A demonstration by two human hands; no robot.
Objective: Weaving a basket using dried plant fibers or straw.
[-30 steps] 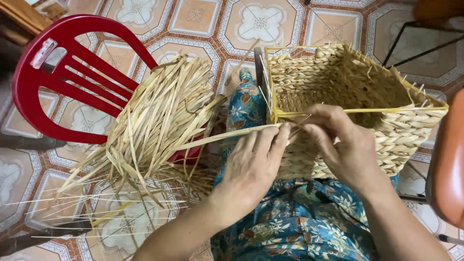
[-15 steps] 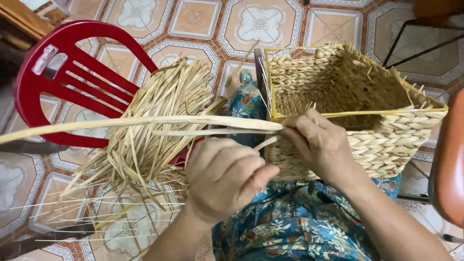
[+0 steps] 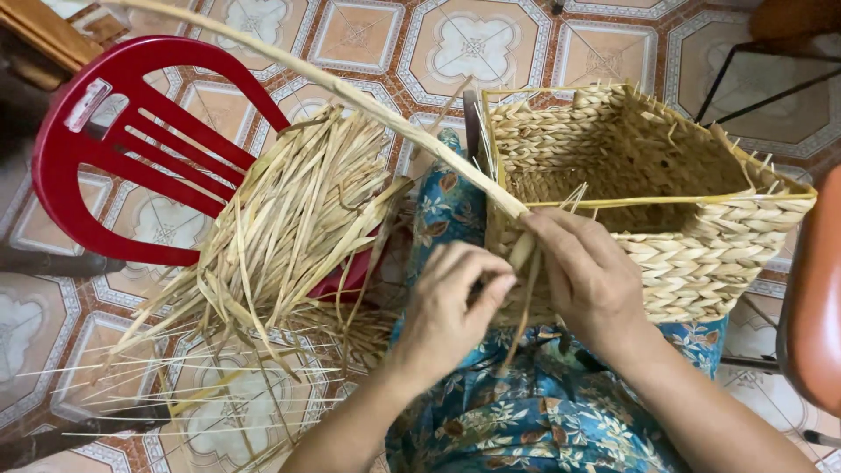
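A rectangular woven straw basket [image 3: 701, 254] rests on my lap, its open mouth facing up. A long pale straw strand [image 3: 333, 88] runs from the basket's near left corner up to the top left. My right hand [image 3: 587, 280] pinches that strand against the basket's corner. Beside it, my left hand [image 3: 451, 302] has its fingers curled around the strand's lower end just under the rim. Loose fibre ends hang down between the two hands.
A heap of dried straw strips [image 3: 280, 228] lies on the seat of a red plastic chair [image 3: 123, 149] at my left. Patterned floor tiles [image 3: 473, 44] surround us. A reddish chair edge [image 3: 815, 298] stands at the right, a black metal frame [image 3: 753, 79] behind it.
The long strand has swung from nearly level to slanting up toward the top left. My left hand has moved right, closing in beside my right hand at the basket's corner.
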